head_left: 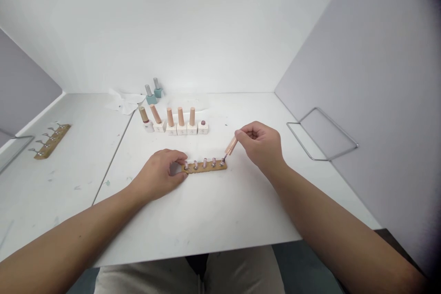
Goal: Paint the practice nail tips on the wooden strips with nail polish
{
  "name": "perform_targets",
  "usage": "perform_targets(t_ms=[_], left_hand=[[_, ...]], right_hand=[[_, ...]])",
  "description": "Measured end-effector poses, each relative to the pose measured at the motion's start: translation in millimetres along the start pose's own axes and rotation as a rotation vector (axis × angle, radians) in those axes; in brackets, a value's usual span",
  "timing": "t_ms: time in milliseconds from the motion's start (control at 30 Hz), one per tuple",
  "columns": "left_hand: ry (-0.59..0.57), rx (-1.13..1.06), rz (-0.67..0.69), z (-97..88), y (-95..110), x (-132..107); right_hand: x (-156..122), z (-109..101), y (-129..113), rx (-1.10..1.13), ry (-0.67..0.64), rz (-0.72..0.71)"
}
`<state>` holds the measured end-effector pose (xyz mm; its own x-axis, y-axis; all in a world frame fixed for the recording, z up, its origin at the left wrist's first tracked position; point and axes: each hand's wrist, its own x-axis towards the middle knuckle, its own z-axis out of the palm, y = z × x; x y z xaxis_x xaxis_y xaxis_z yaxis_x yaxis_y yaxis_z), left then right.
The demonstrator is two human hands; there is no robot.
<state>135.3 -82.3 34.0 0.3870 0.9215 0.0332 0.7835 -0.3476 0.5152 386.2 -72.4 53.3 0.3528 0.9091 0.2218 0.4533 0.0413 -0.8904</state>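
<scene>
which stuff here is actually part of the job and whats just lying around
In use: left hand touching the wooden peg strip; right hand holding a peach-capped polish brush, its tip at the end peg.
Lying about: peach-capped bottles, teal bottles, tissue, second peg strip, wire frame.

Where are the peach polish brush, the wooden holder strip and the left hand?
peach polish brush (pixel 231 145): head view, on its handle.
wooden holder strip (pixel 206 167): head view, on its front face.
left hand (pixel 157 174): head view, on its back.
</scene>
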Motion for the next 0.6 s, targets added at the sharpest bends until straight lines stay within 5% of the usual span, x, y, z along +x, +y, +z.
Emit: perform_targets(t_ms=[433, 600], left_hand=[[0.003, 0.0, 0.009, -0.2, -0.3, -0.3], [0.004, 0.002, 0.012, -0.4, -0.2, 0.0]], right_hand=[[3.8, -0.5, 12.3, 0.053, 0.091, -0.124], [-4.1, 0.5, 1.9, 0.104, 0.021, -0.2]])
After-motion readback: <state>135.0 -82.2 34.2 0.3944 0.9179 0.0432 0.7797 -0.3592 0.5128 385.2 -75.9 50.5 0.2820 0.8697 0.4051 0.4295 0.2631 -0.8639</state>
